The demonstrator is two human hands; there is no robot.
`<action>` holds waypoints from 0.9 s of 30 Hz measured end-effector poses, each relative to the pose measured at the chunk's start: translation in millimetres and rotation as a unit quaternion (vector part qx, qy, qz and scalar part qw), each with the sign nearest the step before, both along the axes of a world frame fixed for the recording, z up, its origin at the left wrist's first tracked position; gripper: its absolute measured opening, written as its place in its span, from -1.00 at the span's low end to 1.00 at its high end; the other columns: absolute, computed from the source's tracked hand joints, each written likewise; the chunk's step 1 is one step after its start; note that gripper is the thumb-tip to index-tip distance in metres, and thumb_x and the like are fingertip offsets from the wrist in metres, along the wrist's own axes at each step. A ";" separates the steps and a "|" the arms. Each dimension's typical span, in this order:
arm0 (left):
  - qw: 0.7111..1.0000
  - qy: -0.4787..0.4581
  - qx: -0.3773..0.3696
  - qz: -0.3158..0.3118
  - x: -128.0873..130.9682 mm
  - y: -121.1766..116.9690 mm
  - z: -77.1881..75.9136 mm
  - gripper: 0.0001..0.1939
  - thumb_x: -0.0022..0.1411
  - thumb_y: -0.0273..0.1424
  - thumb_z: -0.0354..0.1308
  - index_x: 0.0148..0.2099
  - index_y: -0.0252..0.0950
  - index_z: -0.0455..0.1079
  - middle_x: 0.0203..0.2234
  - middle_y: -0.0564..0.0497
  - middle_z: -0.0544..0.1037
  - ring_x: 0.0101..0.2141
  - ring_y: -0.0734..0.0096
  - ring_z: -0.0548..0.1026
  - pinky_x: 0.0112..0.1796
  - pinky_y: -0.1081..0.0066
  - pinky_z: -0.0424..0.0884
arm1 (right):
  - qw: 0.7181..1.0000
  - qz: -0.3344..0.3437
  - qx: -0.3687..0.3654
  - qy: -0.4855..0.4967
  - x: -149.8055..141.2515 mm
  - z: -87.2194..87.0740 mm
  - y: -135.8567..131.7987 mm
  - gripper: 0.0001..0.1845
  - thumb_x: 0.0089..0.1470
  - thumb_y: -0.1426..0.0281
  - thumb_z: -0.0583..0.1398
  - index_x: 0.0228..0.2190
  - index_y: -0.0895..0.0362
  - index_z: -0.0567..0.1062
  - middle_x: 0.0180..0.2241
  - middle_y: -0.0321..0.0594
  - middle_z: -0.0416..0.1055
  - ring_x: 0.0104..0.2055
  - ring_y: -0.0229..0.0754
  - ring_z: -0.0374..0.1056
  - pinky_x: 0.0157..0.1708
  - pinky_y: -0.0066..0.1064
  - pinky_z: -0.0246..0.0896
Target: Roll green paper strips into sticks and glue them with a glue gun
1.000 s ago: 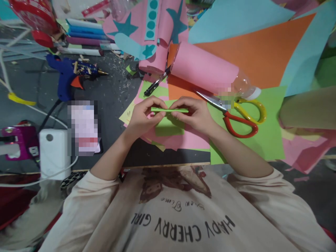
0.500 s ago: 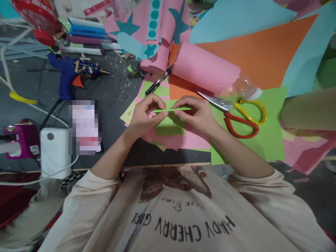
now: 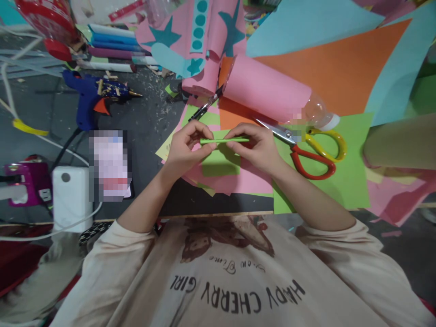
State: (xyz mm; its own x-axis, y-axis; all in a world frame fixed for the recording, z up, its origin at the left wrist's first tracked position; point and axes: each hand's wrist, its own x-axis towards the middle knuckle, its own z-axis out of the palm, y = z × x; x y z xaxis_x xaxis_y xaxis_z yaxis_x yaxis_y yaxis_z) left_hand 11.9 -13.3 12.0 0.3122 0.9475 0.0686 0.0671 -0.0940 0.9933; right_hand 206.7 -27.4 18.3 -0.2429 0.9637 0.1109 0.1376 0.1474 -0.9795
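Between my hands is a narrow folded strip of green paper [image 3: 224, 141], seen edge-on. My left hand [image 3: 190, 141] pinches its left part between thumb and fingers. At the other side my right hand [image 3: 255, 141] pinches the right part in the same way. Beneath lie a green paper piece [image 3: 221, 164] and pink paper [image 3: 255, 179]. Just right of my right hand rest scissors [image 3: 289, 136] with one yellow and one red handle. A black pen [image 3: 204, 108] lies beyond my left hand.
A pink-wrapped plastic bottle [image 3: 269, 88] lies on orange paper [image 3: 340, 68]. On the left are a blue glue gun [image 3: 85, 95], a phone [image 3: 111, 165] and a white power bank [image 3: 71, 195] with a cable. Markers [image 3: 112, 38] and a star-decorated pink paper piece [image 3: 170, 29] lie at the back.
The green strip has tilted a little and risen slightly between my fingers. Both hands keep their pinch, and everything else stays in place.
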 end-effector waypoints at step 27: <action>0.999 -0.046 0.009 0.001 1.9 0.7 -3.1 -0.45 -0.01 -0.04 0.40 -0.42 -0.23 0.10 -0.53 0.15 0.38 -0.51 0.65 0.40 -0.49 0.61 0.36 | 1.000 -0.001 0.010 -0.012 1.3 -1.9 0.5 -0.86 0.05 0.29 0.29 -0.44 0.11 0.56 -0.41 -0.28 0.54 -0.37 -0.27 0.44 -0.40 -0.45 0.33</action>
State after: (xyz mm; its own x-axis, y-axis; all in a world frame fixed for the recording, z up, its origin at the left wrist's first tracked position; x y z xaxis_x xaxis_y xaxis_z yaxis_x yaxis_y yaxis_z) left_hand 13.9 -12.6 8.9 0.3020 0.9465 0.1134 -0.0238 -0.1114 0.9935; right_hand 208.1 -26.9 16.4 -0.2433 0.9620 0.1242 0.1607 0.1662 -0.9729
